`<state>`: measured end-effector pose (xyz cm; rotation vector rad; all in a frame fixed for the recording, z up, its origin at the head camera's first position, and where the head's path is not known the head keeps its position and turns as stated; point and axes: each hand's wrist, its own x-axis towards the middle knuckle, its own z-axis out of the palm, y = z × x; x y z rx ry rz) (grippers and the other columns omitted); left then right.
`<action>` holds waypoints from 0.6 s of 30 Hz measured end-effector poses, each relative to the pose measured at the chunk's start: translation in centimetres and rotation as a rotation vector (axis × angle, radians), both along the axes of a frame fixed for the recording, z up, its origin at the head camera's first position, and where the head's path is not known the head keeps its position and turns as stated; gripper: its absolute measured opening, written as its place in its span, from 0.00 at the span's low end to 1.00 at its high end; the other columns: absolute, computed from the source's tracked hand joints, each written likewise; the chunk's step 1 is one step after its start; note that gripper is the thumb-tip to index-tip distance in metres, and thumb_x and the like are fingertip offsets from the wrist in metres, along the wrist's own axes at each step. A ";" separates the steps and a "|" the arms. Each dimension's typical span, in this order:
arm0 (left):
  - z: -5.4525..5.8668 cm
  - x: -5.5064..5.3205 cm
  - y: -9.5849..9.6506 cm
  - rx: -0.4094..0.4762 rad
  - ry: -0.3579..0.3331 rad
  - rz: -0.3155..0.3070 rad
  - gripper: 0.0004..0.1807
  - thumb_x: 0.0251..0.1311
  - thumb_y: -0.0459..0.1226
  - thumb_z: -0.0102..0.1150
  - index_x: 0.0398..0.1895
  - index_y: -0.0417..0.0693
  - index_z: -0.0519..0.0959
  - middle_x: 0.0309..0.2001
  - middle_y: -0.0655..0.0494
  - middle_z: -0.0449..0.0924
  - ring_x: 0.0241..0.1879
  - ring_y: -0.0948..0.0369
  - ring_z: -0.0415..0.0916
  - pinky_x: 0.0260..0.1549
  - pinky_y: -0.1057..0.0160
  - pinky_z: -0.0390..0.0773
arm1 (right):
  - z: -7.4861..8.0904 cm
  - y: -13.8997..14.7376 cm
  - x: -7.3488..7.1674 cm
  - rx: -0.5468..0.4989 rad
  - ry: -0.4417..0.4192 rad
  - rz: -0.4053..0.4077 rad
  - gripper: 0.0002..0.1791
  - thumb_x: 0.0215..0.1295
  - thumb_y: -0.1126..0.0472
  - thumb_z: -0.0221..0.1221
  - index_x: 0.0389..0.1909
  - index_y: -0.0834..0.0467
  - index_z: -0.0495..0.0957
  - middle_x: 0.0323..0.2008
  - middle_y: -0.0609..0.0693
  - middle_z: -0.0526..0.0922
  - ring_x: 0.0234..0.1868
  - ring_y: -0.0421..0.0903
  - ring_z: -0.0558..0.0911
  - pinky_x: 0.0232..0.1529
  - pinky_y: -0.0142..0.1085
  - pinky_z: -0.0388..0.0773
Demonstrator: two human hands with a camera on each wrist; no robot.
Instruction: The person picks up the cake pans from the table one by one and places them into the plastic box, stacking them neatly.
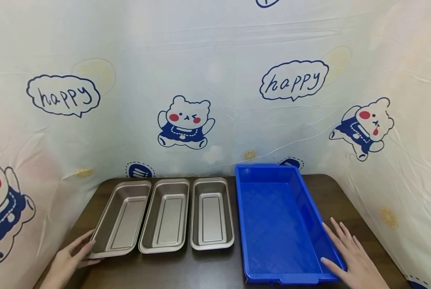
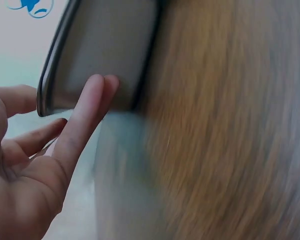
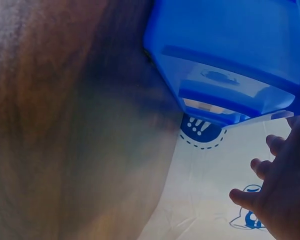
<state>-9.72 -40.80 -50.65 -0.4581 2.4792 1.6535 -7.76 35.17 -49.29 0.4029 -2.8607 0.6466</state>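
Observation:
Three metal loaf pans stand side by side on the brown table: the left pan [image 1: 126, 224], the middle pan [image 1: 168, 220] and the right pan [image 1: 211, 218]. To their right lies a shallow blue plastic bin [image 1: 276, 224]. My left hand [image 1: 69, 257] touches the near left corner of the left pan, its thumb by the rim. In the left wrist view, straight fingers [image 2: 82, 115] lie along that pan's outer wall. My right hand [image 1: 356, 257] rests with spread fingers at the bin's right side, near its front corner. No contents show in the pans or bin.
The wooden table [image 1: 215, 267] has rounded back corners. A pale cloth [image 1: 233, 80] printed with bears and the word "happy" hangs behind it and along both sides. The bin's long left wall stands close to the right pan.

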 end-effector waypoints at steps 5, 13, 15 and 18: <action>-0.5 0.2 0.2 0.163 0.007 0.054 0.28 0.79 0.48 0.57 0.73 0.80 0.57 0.81 0.26 0.38 0.40 0.59 0.91 0.44 0.70 0.85 | -0.4 -0.1 0.0 -0.009 -0.009 -0.004 0.50 0.71 0.48 0.65 0.87 0.43 0.48 0.85 0.60 0.47 0.82 0.71 0.44 0.75 0.71 0.25; -1.2 0.0 0.6 0.348 0.000 0.065 0.47 0.79 0.41 0.57 0.81 0.37 0.35 0.82 0.30 0.26 0.43 0.81 0.79 0.50 0.60 0.87 | -1.0 -0.1 0.2 -0.016 0.013 -0.006 0.51 0.70 0.49 0.66 0.87 0.43 0.49 0.86 0.57 0.46 0.81 0.73 0.47 0.76 0.68 0.25; -1.5 0.1 0.6 0.376 0.020 0.065 0.45 0.80 0.38 0.56 0.81 0.37 0.35 0.83 0.34 0.31 0.44 0.81 0.79 0.50 0.60 0.87 | -1.1 -0.1 0.2 -0.019 0.026 0.000 0.51 0.69 0.49 0.67 0.87 0.44 0.49 0.86 0.55 0.46 0.82 0.71 0.45 0.77 0.66 0.24; -2.1 0.2 0.5 0.445 0.081 0.063 0.29 0.79 0.34 0.56 0.76 0.61 0.61 0.74 0.55 0.67 0.45 0.77 0.81 0.49 0.59 0.87 | -1.2 -0.2 0.3 -0.019 0.038 0.004 0.52 0.69 0.49 0.67 0.87 0.44 0.49 0.86 0.53 0.46 0.83 0.67 0.44 0.78 0.65 0.25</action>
